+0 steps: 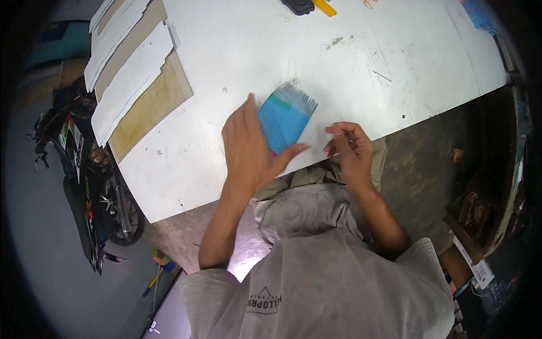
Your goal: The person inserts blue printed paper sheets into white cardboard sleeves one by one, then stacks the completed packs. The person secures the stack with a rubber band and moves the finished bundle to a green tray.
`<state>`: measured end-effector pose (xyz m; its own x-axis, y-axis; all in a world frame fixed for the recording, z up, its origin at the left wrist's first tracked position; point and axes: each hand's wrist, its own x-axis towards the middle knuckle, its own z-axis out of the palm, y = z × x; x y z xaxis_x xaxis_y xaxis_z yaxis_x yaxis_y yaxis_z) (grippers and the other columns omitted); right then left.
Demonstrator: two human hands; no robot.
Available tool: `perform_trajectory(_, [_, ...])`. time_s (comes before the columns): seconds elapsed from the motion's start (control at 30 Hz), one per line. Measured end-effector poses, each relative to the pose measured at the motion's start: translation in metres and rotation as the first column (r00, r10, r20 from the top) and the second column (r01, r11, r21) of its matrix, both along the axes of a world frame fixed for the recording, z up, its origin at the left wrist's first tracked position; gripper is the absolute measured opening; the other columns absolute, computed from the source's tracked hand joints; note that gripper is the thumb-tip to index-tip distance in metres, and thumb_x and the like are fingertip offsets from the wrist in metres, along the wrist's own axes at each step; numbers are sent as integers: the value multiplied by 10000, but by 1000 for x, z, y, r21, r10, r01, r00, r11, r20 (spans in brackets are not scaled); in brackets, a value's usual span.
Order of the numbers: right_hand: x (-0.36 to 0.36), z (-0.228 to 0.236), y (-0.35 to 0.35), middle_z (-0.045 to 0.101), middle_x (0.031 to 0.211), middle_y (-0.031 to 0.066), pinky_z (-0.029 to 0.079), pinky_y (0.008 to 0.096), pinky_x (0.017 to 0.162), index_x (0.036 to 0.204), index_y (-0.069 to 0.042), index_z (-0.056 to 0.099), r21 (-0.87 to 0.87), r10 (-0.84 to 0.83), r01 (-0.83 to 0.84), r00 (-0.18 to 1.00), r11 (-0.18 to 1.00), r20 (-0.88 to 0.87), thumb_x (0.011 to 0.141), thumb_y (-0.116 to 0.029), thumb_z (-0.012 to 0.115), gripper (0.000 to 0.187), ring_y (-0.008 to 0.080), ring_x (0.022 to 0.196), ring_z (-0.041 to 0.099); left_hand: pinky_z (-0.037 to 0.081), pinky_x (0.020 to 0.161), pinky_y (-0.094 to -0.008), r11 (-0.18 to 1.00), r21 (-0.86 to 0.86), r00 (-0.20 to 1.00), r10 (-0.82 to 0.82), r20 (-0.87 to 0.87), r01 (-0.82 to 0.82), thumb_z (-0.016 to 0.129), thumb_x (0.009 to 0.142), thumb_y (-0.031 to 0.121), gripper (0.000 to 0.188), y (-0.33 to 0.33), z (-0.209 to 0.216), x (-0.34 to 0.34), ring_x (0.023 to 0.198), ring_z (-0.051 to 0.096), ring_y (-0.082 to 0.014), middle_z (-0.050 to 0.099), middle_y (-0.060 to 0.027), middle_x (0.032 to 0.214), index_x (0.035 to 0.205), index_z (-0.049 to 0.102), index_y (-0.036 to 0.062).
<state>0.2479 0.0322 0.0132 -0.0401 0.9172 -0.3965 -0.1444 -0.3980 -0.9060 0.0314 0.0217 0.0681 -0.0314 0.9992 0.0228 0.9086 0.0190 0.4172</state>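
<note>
- Because the fanned stack of thin, flat blue sheets w/ pale far ends (287, 118) looks apt to slide, steady it first; it lies near the front edge of the scuffed white surface (406, 62), tilted relative to that edge.
- L. hand (248, 144): fingers extended along the stack's left side, thumb out by its near end. Contact looks light; can't tell if it's actually gripping. Best use: a low, flat guide, approx. even pressure, so the layers don't skew.
- R. hand (355, 155): off to the right, apart from the stack, fingers loosely curled, tips close together. Nothing visible in it, but can't tell re: something thin btwn the tips.
- For handling, R. fingertips shd take one edge at a time, w/ min. force; thin layers prob. stick or come up in pairs.
- Watch the even stepping at the far end; a bump there cd spoil the fan.
- Work clear of the torn white-and-tan flat sheets (132, 85) at far left, & the black tool (299, 5) at the far edge.
</note>
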Motion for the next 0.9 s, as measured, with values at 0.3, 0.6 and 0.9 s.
perform_trajectory(0.3, [16,2,48,723,1161,169,564,311,805,1262,60,577,157,67,-79,995,984,79,1048,-114,620,280,180,896,694,308,1197,-578,986,-73,977,-133,169,147,957,693,450,1261,-19,-18,-26,1408,420,-479,392,-330,1538,1582,243,-88])
perform_trajectory(0.6, [-31,-12,63,296,1678,249,163,440,1286,1625,64,245,454,467,-531,847,716,254,1062,-392,476,760,360,1580,240,141,1290,-492,905,244,672,60,738,-349,532,956,684,1149,-23,-38,15,1602,133,-428,106,-328,1708,1615,72,-137])
perform_trajectory(0.9, [-32,9,42,323,1649,267,230,420,1254,1614,78,250,290,449,-483,875,826,179,1069,-351,500,737,347,1531,318,198,1278,-494,919,301,615,-86,784,-255,517,997,615,1003,1,-42,-16,1572,246,-432,282,-336,1655,1585,221,-142])
